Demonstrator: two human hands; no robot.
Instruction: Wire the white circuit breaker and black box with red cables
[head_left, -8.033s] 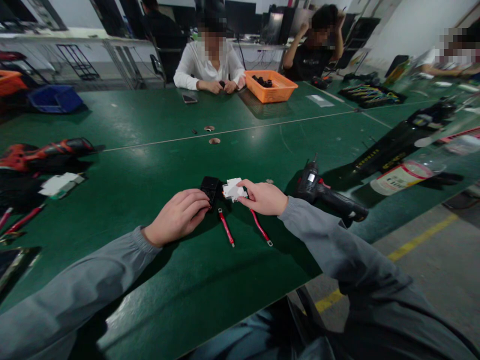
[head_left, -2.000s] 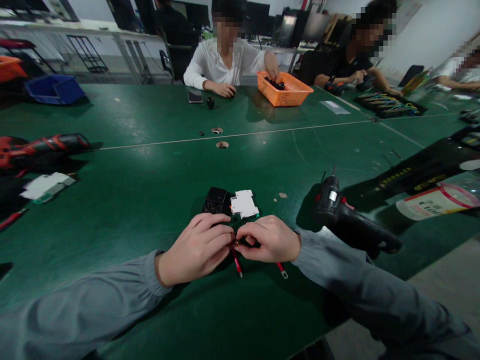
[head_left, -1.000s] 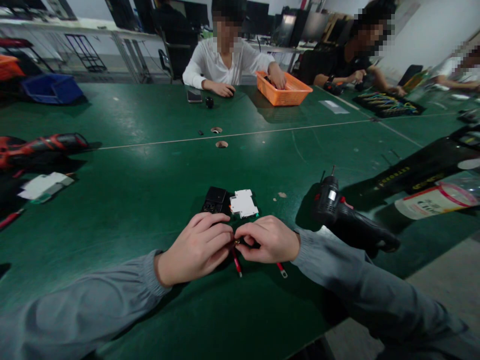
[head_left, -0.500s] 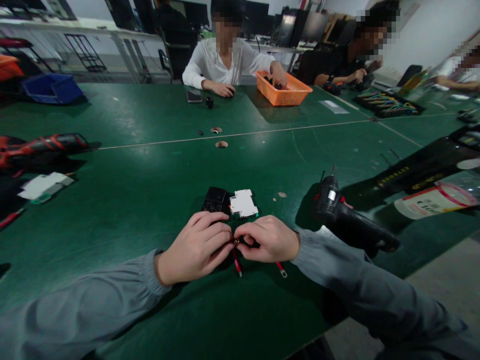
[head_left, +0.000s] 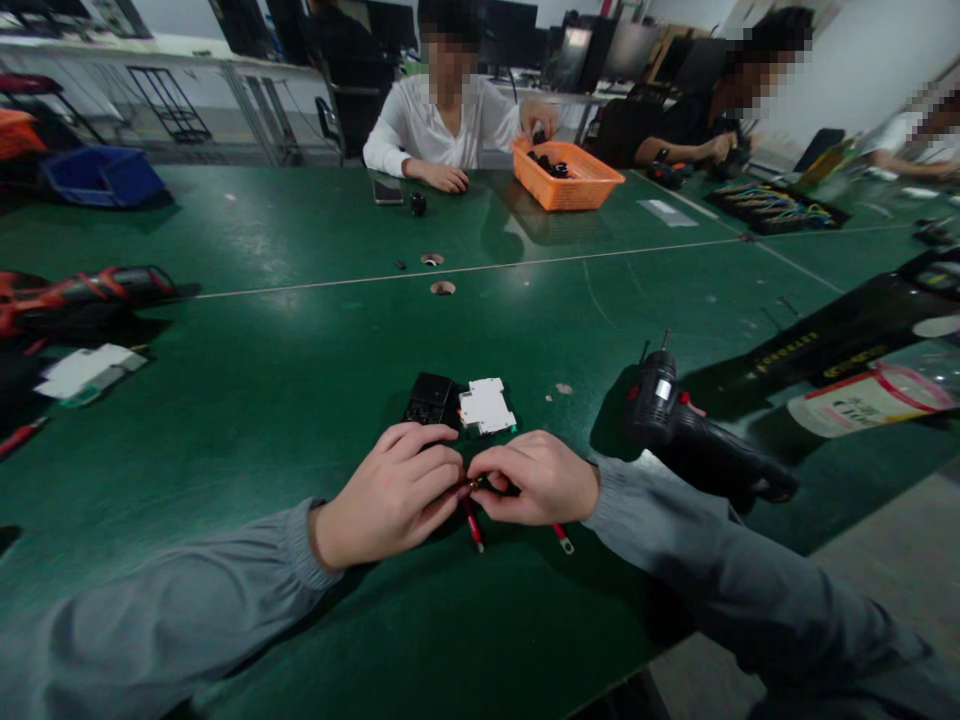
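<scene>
My left hand [head_left: 397, 490] and my right hand [head_left: 532, 480] meet fingertip to fingertip above the green table. Between them is a small brass-coloured metal piece [head_left: 475, 484], mostly hidden; both hands have their fingers closed in a pinch on it. Below the fingertips a red wire [head_left: 472, 527] with a metal end sticks out. Another red wire end with a ring terminal [head_left: 564, 542] shows under my right hand. Just beyond my fingers lie a black plastic box [head_left: 432, 398] and a white circuit breaker-like module [head_left: 487, 405], side by side.
To the right lies a black cordless drill [head_left: 682, 430], with bottles [head_left: 862, 405] beyond it. At the left are a red and black tool [head_left: 90, 295] and another white module [head_left: 94, 373]. Across the table a person in white sits by an orange basket [head_left: 566, 190] of black parts.
My hands stay in nearly the same place, and the brass-coloured piece shows slightly differently between the fingertips. The person opposite has lifted a hand out of the orange basket with a dark part.
</scene>
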